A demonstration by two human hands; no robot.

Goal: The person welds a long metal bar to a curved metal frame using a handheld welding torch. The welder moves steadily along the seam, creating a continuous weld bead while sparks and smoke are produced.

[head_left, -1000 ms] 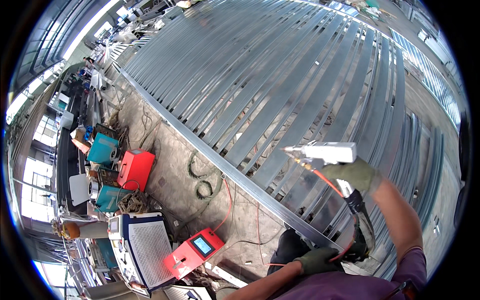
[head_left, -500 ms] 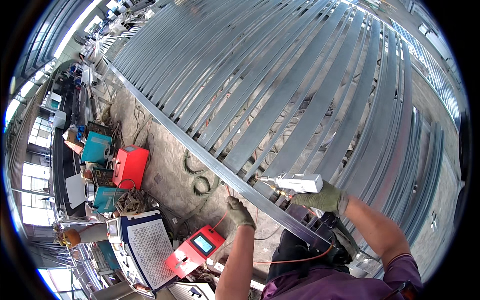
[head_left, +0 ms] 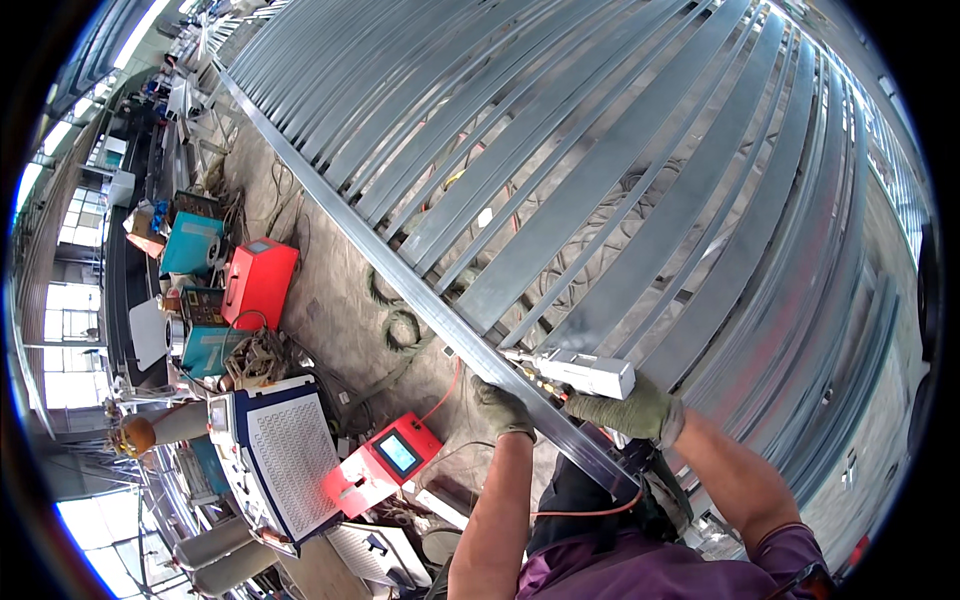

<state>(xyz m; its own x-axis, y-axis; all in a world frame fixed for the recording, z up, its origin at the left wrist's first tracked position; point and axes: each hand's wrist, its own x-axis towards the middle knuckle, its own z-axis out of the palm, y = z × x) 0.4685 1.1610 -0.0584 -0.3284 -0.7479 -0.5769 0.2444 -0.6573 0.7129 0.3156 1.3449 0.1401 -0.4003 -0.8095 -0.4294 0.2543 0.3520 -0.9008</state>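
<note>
My right hand (head_left: pixel 632 412), in an olive-green work glove, is wrapped round a silver, boxy welding gun (head_left: pixel 590 374) with a hose running from it. The gun's thin nozzle points left, over the long metal edge rail (head_left: pixel 440 315) where flat metal bars (head_left: pixel 560 240) meet it. Whether the nozzle touches metal I cannot tell. My left hand (head_left: pixel 503 408), in a matching glove, is closed just outside the rail, close against its outer side. Its fingertips are partly hidden, and what they hold, if anything, does not show.
Many parallel bars fill the large frame. At the left stand a red box (head_left: pixel 260 283), teal machines (head_left: pixel 193 243) and a white-and-blue cabinet (head_left: pixel 293 455). A red unit with a lit screen (head_left: pixel 399 454) sits below my left hand. Cables and a coiled green strap (head_left: pixel 402 330) lie on the floor.
My left hand has moved right, up against the rail. My right hand has shifted slightly left with the welding gun. The whole view has shifted a little.
</note>
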